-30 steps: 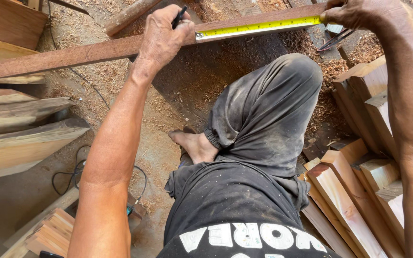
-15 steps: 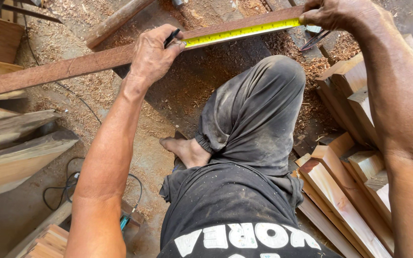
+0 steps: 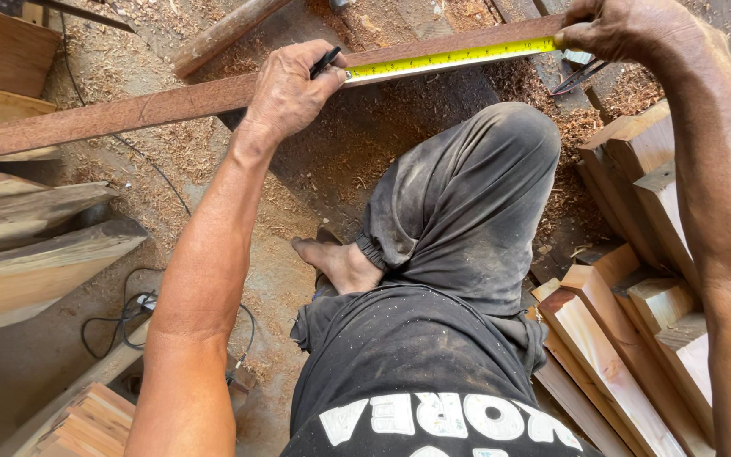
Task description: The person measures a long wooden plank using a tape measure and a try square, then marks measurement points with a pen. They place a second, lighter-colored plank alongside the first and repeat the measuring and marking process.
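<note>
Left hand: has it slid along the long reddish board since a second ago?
No. The left hand sits at the same spot on the reddish board, holding the yellow tape end; only the camera shifted.

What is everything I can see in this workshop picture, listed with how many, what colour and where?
long wooden board: one, reddish brown, lying across the top of the view
tape measure blade: one, yellow, stretched along the board between the two hands
pen: one, black, gripped in the left hand at the tape's left end
round pole: one, brown, on the floor behind the board
planks: several, pale brown, stacked at the left edge
cut wood blocks: many, tan and reddish, piled at right
cable: one, black, looped on the floor lower left
sawdust: pale, spread across the floor
left hand: on the board
right hand: pinning the tape at top right
bare foot: centre
</note>
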